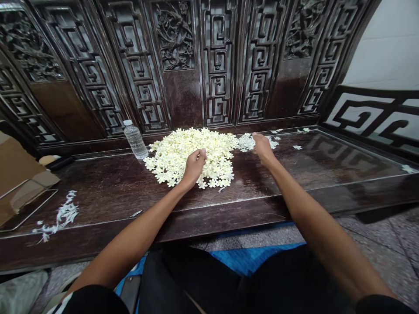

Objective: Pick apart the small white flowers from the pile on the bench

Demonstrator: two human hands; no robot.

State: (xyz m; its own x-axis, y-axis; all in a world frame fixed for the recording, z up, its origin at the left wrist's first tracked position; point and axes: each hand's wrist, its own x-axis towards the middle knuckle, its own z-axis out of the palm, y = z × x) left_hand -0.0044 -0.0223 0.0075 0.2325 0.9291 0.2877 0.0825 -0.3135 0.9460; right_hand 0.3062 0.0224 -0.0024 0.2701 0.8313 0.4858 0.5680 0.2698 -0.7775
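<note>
A heap of pale yellow five-petalled flowers (176, 148) lies on the dark wooden bench seat. My left hand (194, 165) is over the front of this heap, thumb and fingers closed in a pinch; whatever lies between them is too small to make out. To the right of the heap is a smaller patch of white flowers (245, 142). My right hand (262, 147) is at that patch with its fingers curled together. The back of the hand hides its fingertips and anything they hold.
A clear plastic bottle (135, 140) with a white cap stands left of the heap. Thin white strips (67, 213) lie farther left, beside a cardboard box (22, 174). The carved bench back (183, 96) rises behind. A phone (131, 290) is near my left thigh.
</note>
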